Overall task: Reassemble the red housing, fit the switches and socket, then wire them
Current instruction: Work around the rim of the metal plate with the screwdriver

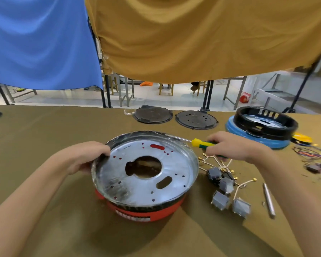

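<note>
Two hands at work over an olive-covered table. Left hand curled around the left rim of a silver metal plate, thumb over the edge. Plate seated in the top of the red housing, mid-table, tilted toward the camera. Right hand gripping a yellow-and-green screwdriver, shaft lying across the plate's far right rim. Grey switches with pale wires loose just right of the housing; metal rod farther right. Two black discs and a blue-and-black housing at the far edge.
</note>
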`<state>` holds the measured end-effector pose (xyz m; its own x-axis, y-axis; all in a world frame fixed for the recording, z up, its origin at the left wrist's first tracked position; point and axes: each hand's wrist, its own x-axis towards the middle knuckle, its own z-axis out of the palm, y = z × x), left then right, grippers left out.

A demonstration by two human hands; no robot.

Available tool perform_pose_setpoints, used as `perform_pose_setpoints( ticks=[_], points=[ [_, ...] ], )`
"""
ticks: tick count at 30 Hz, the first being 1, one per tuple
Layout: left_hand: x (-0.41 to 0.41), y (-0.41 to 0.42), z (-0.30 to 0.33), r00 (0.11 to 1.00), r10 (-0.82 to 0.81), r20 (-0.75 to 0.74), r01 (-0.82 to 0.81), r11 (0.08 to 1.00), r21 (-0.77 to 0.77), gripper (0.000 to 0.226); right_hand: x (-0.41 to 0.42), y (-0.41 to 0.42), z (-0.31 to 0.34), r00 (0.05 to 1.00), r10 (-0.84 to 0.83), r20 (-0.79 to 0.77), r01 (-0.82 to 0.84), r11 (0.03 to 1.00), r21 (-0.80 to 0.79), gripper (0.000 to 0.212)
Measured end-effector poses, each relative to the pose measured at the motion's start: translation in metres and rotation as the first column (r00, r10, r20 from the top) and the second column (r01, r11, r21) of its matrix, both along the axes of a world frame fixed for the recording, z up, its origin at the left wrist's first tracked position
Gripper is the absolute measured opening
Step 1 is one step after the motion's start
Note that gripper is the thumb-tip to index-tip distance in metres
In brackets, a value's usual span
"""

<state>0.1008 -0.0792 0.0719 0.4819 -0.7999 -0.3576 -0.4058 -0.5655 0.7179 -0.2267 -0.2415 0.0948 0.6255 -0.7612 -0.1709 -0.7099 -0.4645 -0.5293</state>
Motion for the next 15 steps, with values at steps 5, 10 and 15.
perform_pose_setpoints(
  ticks=[5, 10, 15],
  points=[
    [-0.02, 0.018, -0.018, 0.981, 0.178, -0.08, -0.187, 0.975, -0.119, 0.02, -0.045, 0.007, -0.02, 0.987, -0.148, 0.061, 0.151, 0.987, -0.057, 0.019],
    [-0.031, 0.037, -0.024, 0.95, 0.226, -0.216, -0.255, 0.96, -0.114, 0.029, -0.081, 0.009, -0.033, 0.967, -0.256, 0.017, 0.256, 0.967, -0.013, 0.021],
    [-0.04, 0.033, -0.025, 0.931, 0.274, -0.242, -0.324, 0.925, -0.2, 0.028, -0.099, 0.01, -0.028, 0.953, -0.232, -0.197, 0.245, 0.969, 0.043, 0.023]
  ],
)
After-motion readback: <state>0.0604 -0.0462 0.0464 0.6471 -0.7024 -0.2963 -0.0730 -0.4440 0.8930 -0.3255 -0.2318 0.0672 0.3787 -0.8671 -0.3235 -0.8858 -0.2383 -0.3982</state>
